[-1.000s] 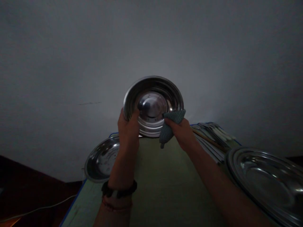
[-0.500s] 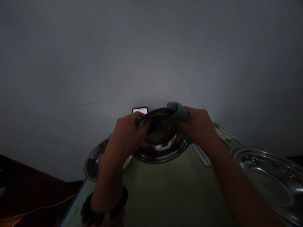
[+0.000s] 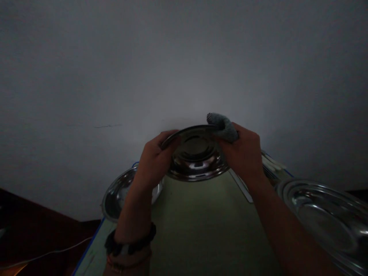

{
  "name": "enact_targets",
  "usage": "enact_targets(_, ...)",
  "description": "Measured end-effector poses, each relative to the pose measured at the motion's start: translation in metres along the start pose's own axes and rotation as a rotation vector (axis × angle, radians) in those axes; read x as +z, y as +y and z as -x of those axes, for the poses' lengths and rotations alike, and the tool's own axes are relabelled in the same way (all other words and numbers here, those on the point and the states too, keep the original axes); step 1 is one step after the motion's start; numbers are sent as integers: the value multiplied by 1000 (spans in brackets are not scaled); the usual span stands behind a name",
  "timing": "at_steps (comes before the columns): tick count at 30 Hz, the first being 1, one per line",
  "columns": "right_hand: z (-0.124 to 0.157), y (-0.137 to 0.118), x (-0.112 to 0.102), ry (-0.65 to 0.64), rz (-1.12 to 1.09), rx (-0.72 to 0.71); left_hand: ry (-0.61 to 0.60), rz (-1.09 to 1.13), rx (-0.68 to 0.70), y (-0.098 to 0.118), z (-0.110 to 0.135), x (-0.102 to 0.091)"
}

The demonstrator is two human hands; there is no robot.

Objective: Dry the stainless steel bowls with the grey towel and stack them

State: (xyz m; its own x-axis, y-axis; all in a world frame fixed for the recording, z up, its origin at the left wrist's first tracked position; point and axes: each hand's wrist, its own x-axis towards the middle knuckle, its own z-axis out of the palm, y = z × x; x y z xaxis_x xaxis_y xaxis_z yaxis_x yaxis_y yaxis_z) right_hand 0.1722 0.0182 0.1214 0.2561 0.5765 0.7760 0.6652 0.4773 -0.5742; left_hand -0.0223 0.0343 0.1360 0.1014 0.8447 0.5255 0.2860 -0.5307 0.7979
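A shiny round metal basin (image 3: 198, 163) is held tilted above the table, its hollow side facing me. My left hand (image 3: 156, 155) grips its left rim, thumb on the inside and fingers behind. On the opposite rim, my right hand (image 3: 241, 147) pinches a grey-green cloth (image 3: 225, 128) that is folded over the edge. The fingers of both hands are partly hidden behind the metal.
At the table's left edge stands a metal bowl (image 3: 115, 195), partly behind my left forearm. A larger metal basin (image 3: 324, 222) is at the right. White utensil handles (image 3: 273, 163) and a flat white strip (image 3: 243, 188) lie near my right wrist. A plain wall (image 3: 184, 69) rises behind the table (image 3: 201, 226).
The basin has been raised slightly and tilted so more of its inside shows. Both hands moved up with it, the right one a little rightward with the cloth. The phone behind is now hidden.
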Motion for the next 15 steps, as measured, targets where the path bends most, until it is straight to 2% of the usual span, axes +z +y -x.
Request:
enact_targets(3, 1, 8, 11, 100, -187, 164, 165, 325, -85, -4, -2, 8)
enact_targets(5, 4, 17, 23, 114, -422, 349, 255, 562, -129, -4, -1, 20)
enact_targets(7, 7, 27, 35, 93, -673, 568, 257, 713, -152, -1, 0, 35)
enact_targets(9, 9, 37, 41, 80, -753, 697, 182, 725, -196, 2, 2, 46)
enact_targets(11, 7, 43, 37, 52, -700, 692, 141, 652, -229, 4, 2, 49)
enact_targets(15, -4, 41, 11, -65, -401, 462, 113, 435, -182, 3, 0, 27)
